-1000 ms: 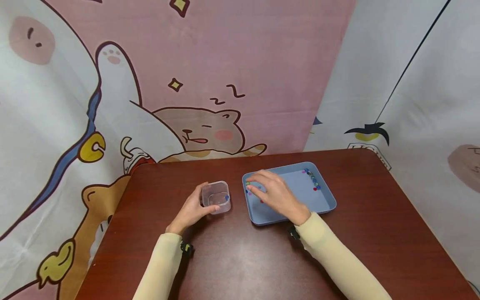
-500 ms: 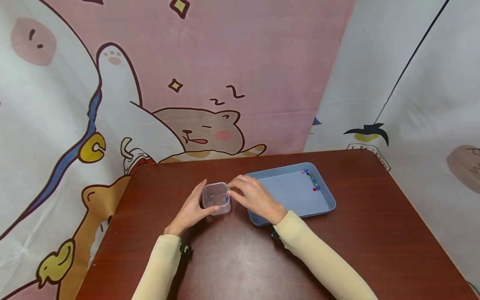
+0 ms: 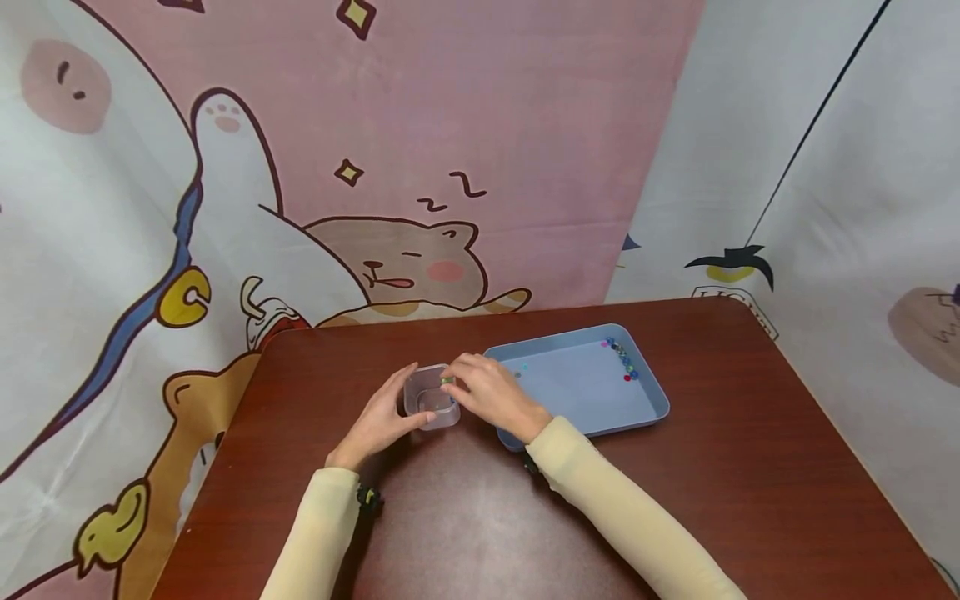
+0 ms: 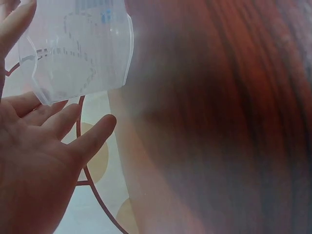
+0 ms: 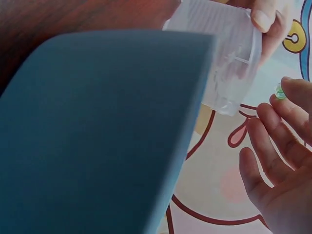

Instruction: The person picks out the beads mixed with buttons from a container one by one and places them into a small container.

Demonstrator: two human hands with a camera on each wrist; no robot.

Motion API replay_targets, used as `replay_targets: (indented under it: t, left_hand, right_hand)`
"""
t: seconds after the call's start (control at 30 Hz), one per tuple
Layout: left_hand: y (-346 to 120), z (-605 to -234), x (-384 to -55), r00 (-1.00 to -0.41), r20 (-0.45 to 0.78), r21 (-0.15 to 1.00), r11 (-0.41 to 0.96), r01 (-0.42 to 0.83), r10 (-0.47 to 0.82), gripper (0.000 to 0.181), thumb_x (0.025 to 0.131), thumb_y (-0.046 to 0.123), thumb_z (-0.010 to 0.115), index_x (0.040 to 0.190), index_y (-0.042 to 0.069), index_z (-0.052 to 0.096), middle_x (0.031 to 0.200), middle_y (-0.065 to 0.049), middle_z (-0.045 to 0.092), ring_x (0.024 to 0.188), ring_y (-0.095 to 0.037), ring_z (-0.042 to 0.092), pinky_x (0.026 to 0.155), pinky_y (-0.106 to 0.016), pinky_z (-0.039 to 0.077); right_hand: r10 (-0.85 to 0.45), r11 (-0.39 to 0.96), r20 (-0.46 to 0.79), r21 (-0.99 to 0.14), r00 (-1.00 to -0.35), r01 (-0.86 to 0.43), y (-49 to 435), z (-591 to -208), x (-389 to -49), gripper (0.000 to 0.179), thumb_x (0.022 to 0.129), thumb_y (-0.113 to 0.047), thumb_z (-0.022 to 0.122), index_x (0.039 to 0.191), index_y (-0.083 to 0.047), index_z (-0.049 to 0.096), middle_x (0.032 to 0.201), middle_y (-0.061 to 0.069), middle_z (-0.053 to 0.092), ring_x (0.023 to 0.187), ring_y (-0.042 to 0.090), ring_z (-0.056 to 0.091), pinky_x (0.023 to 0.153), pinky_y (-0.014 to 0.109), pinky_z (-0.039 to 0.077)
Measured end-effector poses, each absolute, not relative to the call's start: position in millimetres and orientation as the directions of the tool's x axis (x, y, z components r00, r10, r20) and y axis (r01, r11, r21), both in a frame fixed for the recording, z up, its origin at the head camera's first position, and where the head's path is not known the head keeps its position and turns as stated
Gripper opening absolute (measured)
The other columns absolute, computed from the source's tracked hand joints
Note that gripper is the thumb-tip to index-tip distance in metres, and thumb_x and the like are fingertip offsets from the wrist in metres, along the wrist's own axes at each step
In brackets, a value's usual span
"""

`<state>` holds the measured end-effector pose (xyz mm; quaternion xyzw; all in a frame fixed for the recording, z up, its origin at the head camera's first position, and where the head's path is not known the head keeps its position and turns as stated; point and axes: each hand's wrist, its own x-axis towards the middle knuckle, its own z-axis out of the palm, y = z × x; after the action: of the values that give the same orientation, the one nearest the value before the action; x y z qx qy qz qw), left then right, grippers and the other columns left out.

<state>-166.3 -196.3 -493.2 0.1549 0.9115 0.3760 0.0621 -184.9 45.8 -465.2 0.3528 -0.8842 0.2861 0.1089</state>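
Right hand [image 3: 493, 392] pinches a green bead [image 5: 280, 91], likely light, hard, slippery, best gripped mid-side; left hand [image 3: 381, 423] clasps a clear tub [image 5: 224, 53]

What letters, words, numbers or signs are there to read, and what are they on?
"z" and "z": drawn on the cloth, above the sleeping cat.
Letters under the black drawing on the cloth at the right: too small and partly hidden by the table to read.
Marks seen at the box: too blurred to read, on it or behind it.
Tray: no writing shows.
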Motion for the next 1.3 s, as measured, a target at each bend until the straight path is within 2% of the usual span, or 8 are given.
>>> replay_targets:
  t: [0.17, 0.37, 0.67, 1.0, 1.3]
  left_hand:
    - [-196, -492, -166, -0.943, -0.006, 0.713, 0.663, 0.228, 0.332, 0.098, 0.087, 0.041, 0.085, 0.162, 0.007, 0.032, 0.165, -0.017, 0.033, 0.149, -0.037, 0.036, 0.114, -0.06, 0.036]
    - [-196, -492, -166, -0.943, -0.012, 0.717, 0.66, 0.223, 0.332, 0.098, 0.087, 0.043, 0.084, 0.163, 0.009, 0.032, 0.164, -0.017, 0.033, 0.148, -0.037, 0.037, 0.115, -0.06, 0.036]
    - [-197, -494, -165, -0.942, -0.01, 0.726, 0.651, 0.223, 0.334, 0.099, 0.088, 0.043, 0.084, 0.163, 0.007, 0.03, 0.165, -0.017, 0.032, 0.149, -0.038, 0.036, 0.113, -0.061, 0.038]
    - [-197, -495, -160, -0.946, -0.03, 0.723, 0.661, 0.203, 0.324, 0.099, 0.088, 0.041, 0.084, 0.163, 0.008, 0.03, 0.165, -0.018, 0.031, 0.149, -0.038, 0.036, 0.114, -0.062, 0.036]
    - [-196, -493, -163, -0.944, -0.008, 0.724, 0.653, 0.222, 0.33, 0.099, 0.087, 0.039, 0.086, 0.162, 0.008, 0.031, 0.165, -0.017, 0.032, 0.149, -0.037, 0.036, 0.115, -0.06, 0.036]
  right_hand:
    - [-0.569, 0.603, 0.371, -0.418, -0.734, -0.679, 42, -471, -187, 0.019, 0.099, -0.022, 0.074, 0.113, -0.009, 0.077, 0.11, 0.003, 0.07, 0.09, 0.016, 0.064, 0.077, 0.032, 0.055]
    - [-0.582, 0.616, 0.381, -0.371, -0.719, -0.695, 41, -481, -190, 0.021, 0.098, -0.021, 0.075, 0.114, -0.008, 0.077, 0.113, 0.004, 0.07, 0.1, 0.021, 0.066, 0.083, 0.034, 0.056]
    - [-0.587, 0.589, 0.397, -0.388, -0.705, -0.709, 52, -475, -184, 0.024, 0.099, -0.023, 0.073, 0.12, -0.01, 0.075, 0.122, 0.005, 0.07, 0.11, 0.021, 0.066, 0.093, 0.037, 0.055]
    - [-0.55, 0.594, 0.442, -0.388, -0.708, -0.704, 96, -450, -164, 0.03, 0.098, -0.023, 0.075, 0.123, -0.006, 0.074, 0.129, 0.011, 0.069, 0.12, 0.026, 0.065, 0.1, 0.044, 0.053]
    - [-0.489, 0.648, 0.468, -0.369, -0.736, -0.666, 155, -444, -156, 0.034, 0.093, -0.021, 0.08, 0.123, -0.005, 0.074, 0.131, 0.013, 0.068, 0.119, 0.029, 0.066, 0.098, 0.05, 0.054]
